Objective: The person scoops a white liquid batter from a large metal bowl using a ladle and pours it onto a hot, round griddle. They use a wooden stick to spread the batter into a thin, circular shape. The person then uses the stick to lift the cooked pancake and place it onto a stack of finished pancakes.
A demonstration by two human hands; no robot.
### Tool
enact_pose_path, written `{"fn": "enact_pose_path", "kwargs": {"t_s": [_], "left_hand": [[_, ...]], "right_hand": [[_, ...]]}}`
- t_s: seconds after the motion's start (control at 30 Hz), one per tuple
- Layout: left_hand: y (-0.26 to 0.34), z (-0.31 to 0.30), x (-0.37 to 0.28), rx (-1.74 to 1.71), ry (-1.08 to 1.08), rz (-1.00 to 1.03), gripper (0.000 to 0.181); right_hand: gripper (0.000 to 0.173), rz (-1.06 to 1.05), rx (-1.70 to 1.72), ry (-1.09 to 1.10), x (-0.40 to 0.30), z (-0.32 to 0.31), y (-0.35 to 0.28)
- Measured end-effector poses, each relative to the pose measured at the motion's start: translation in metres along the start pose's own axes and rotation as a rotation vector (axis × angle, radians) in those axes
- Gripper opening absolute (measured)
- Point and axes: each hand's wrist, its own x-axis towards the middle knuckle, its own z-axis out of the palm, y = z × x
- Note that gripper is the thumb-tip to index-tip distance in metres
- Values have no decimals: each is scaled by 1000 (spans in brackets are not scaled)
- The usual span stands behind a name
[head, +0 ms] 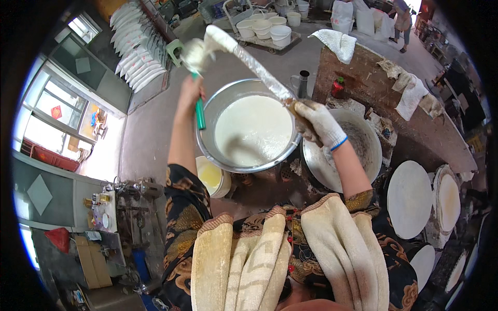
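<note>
My left hand [191, 93], bare, grips the green handle [200, 112] of a tool whose pale head [195, 56] is blurred and touches or overlaps the end of a long ladle-like tool. My right hand [321, 122], in a white knit glove with a blue cuff, holds the wrapped handle [260, 70] of that long tool, its whitish end [218, 39] raised beyond the basin. Below and between the hands stands a large metal basin [249, 169] holding white liquid batter [253, 124]. A wide round pan [365, 144] lies under my right forearm.
A bucket of yellow liquid [212, 177] stands beside the basin. A dark metal jug [302, 83] and a red bottle [337, 87] are near a brown board [350, 77]. Round white discs [409, 200] are at right. White buckets [281, 35] sit on a cart; a person [402, 23] is far off.
</note>
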Motion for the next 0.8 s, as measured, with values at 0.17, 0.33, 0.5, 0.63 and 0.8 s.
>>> {"fn": "enact_pose_path", "kwargs": {"t_s": [0.17, 0.33, 0.5, 0.63, 0.8], "left_hand": [[-77, 94, -44, -1547, -791, -1139, 36], [-118, 85, -67, -1475, -581, -1111, 32], [-104, 147, -92, -790, -709, -1161, 13], [-108, 197, -106, -889, -896, -1347, 21], [-77, 252, -125, -815, -894, -1167, 22]], "right_hand": [[36, 281, -21, 90, 9, -50, 96], [41, 421, -243, 97, -91, -122, 143], [44, 154, -591, 319, -124, -156, 131], [43, 150, -1195, 562, -135, -131, 125], [44, 387, -1204, 780, -304, -153, 183]]}}
